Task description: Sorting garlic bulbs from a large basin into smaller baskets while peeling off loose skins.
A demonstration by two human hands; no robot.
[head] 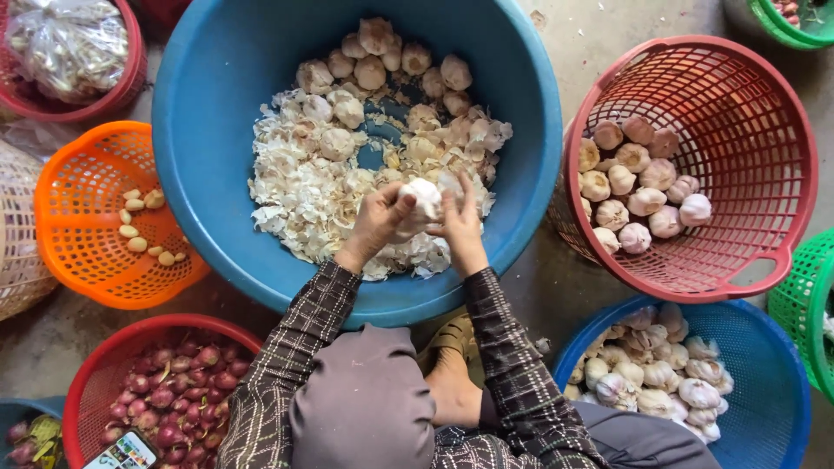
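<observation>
Both my hands hold one white garlic bulb (423, 199) over a big blue tub (200, 130). My left hand (379, 219) grips the bulb from the left, and my right hand (461, 221) pinches it from the right. Under them the tub holds a heap of papery garlic skins (304, 187) and several whole bulbs (373, 56) at its far side. My sleeves are dark checked cloth.
A red basket (764, 104) at right holds garlic bulbs. A blue basket (773, 373) at lower right holds more. An orange basket (78, 252) at left holds peeled cloves. A red basket (95, 373) at lower left holds shallots and a phone (122, 452). Green baskets (804, 300) stand at the right edge.
</observation>
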